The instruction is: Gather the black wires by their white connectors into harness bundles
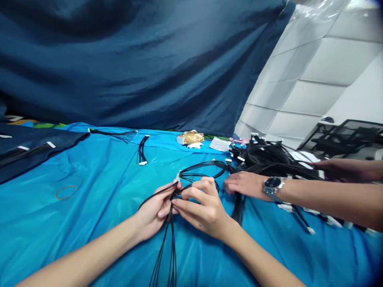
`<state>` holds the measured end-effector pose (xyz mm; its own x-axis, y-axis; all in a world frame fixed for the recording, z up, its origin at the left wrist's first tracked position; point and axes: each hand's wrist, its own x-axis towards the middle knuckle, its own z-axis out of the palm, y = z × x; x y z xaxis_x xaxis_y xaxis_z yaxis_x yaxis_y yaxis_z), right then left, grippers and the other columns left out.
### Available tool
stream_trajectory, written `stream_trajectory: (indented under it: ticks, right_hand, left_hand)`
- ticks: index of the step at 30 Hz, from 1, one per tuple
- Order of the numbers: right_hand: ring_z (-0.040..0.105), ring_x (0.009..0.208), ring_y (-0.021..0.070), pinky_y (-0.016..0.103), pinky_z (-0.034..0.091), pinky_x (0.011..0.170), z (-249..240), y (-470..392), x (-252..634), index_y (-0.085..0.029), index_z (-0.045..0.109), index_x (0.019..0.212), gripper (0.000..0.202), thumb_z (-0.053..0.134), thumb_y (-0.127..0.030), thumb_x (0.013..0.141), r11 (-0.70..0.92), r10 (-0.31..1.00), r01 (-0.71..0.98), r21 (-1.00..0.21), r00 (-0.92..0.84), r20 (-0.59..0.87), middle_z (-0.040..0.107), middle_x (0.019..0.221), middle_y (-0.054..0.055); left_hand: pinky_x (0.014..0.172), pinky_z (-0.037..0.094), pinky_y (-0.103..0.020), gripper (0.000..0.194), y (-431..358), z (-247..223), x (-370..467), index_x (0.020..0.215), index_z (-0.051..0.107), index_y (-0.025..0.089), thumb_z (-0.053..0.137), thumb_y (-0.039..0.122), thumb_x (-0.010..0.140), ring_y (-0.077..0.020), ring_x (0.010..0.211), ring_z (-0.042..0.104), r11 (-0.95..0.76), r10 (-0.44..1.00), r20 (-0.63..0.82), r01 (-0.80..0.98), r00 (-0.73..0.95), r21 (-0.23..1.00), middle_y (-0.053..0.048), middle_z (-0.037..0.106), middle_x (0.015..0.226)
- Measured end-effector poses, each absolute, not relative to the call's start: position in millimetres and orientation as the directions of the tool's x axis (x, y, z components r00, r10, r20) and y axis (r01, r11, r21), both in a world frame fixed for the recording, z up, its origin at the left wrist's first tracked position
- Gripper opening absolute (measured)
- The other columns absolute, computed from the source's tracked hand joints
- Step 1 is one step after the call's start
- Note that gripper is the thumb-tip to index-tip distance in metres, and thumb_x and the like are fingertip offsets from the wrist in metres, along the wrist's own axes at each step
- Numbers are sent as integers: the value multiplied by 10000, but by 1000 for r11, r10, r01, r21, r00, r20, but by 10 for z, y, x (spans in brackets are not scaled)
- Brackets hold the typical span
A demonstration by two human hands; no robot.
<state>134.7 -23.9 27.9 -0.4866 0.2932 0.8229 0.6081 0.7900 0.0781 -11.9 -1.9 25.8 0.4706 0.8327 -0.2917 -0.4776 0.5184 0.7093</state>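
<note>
The left hand (154,213) and right hand (206,207) are closed on black wires (172,231) — near centre, above the blue sheet (98,223). Just right, a co-worker's hand (247,184) rests beside a dark wire pile (266,157) — farther off.

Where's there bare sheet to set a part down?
Blue sheet between yellowish loop and left hand; also between loop and left forearm. Crowded: right side, black cable pile and co-worker's watch-wearing hand; centre, left hand and right hand on black cables.
</note>
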Motion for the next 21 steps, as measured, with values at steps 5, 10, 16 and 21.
stream_trajectory:
  ticks: [5,10,16,21]
  right_hand:
    - [477,790,129,330,309,737,263,-230,1335,-194,601,853,80,609,-198,773,789,277,608,86,-478,834,633,777,-24]
    - [481,783,127,329,306,735,249,-218,1341,-192,599,864,85,601,-198,778,783,283,614,93,-486,827,632,762,-22]
    - [478,794,129,332,303,752,241,-212,1347,-200,606,874,89,590,-202,786,775,291,624,100,-493,820,642,791,-21]
    - [481,787,126,332,303,746,235,-216,1335,-193,608,879,97,593,-204,784,775,284,623,102,-488,825,640,792,-22]
  left_hand:
    - [384,355,-149,207,2,237,-118,732,616,160,445,220,831,-6,239,244,506,830,-257,-475,496,720,79,399,359]
    - [386,344,-145,189,-1,216,-114,740,620,158,464,226,821,-7,242,232,502,833,-262,-465,488,729,83,373,342]
    - [395,342,-143,180,16,188,-124,742,618,165,472,239,815,-10,246,229,503,831,-264,-460,489,732,85,351,322]
    - [407,354,-148,178,19,182,-121,751,620,165,470,238,813,-6,252,226,504,830,-262,-462,491,730,81,375,339]
